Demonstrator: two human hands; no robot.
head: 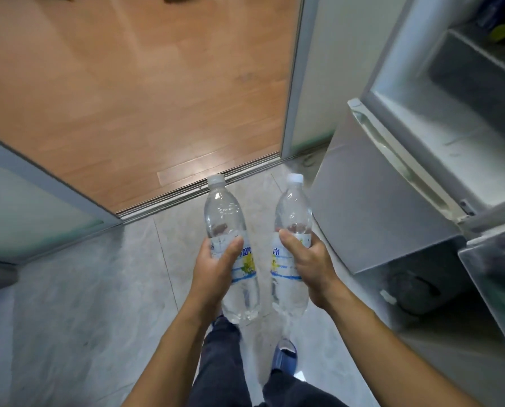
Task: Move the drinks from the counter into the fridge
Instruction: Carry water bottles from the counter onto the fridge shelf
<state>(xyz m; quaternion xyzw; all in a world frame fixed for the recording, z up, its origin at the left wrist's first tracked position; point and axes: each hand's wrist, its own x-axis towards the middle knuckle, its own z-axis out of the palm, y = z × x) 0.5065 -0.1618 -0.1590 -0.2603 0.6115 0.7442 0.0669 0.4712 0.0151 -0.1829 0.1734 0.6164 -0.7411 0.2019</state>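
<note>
Over on the left side, a frosted glass sliding door panel (25, 201) stands beside the doorway, with orange-brown wooden flooring (133, 83) beyond the metal track and pale grey marble-look tiles (84, 304) underfoot. Moving in, the left hand (216, 268) grips a clear plastic bottle with a white cap and a blue-and-yellow label (225, 212): thumb laid across the front of the label, the other fingers wrapped round the back out of sight, palm cupping the lower half. Cap end tilts away from the body, base points back at the legs. Just beside it, not touching, the right hand (307, 259) holds a second clear bottle with the same label (292, 207) the same way, thumb pressing the label's top edge, fingers curled behind. Below them you can see dark trousers and a blue slipper (285, 358). Far right is the silver fridge (377, 215), upper door open, white shelf (451, 136) showing. Both bottles are mid-air, near the fridge but outside it.
</note>
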